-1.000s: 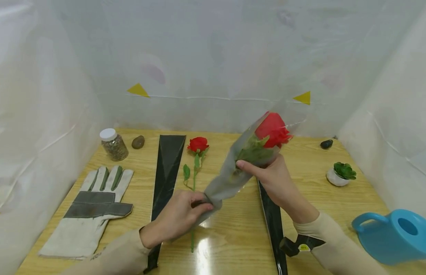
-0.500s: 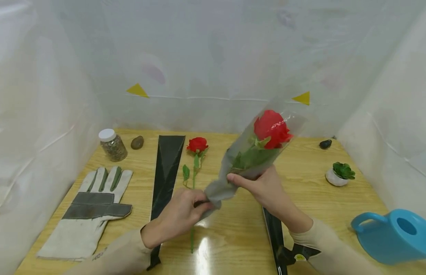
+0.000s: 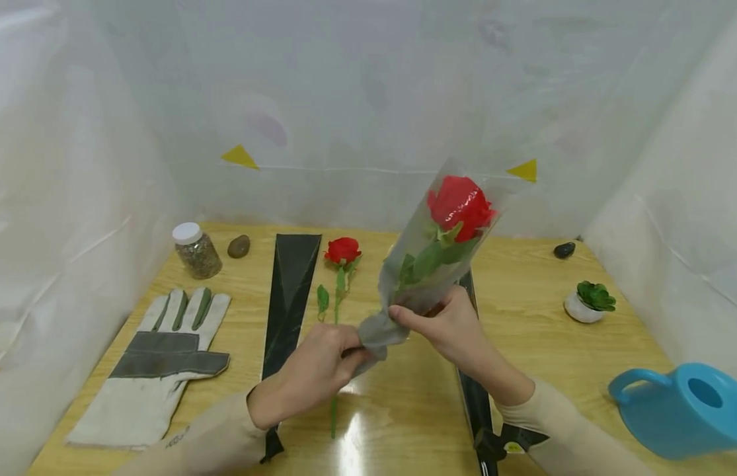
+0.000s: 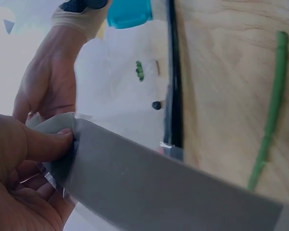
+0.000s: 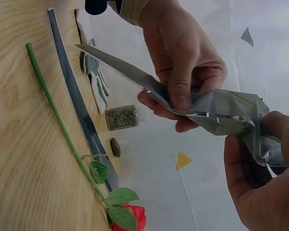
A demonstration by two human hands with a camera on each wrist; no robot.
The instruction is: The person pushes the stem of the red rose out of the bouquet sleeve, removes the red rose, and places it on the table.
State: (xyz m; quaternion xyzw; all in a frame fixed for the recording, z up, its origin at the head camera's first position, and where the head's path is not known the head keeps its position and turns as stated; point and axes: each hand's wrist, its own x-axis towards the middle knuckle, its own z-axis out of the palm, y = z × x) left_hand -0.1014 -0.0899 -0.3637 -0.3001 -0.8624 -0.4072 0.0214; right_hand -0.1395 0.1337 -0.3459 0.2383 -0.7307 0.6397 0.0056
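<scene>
A red rose with green leaves stands tilted inside a part-clear, part-grey flower sleeve, raised above the table. My left hand pinches the sleeve's narrow lower end between thumb and fingers. Higher up, below the bloom, my right hand grips the wrapped stem section, thumb in front. In the right wrist view the sleeve is creased and twisted between both hands, its pointed tail sticking out past the left hand. The stem inside is hidden by the grey film.
Another red rose lies on the wooden table between two long black strips. To the left are a work glove, a jar and a brown stone. At right sit a black stone, potted succulent and blue watering can.
My right hand has slid down the sleeve toward the left hand. The wrapped rose has swung left and stands steeper. My left hand keeps its pinch almost in place.
</scene>
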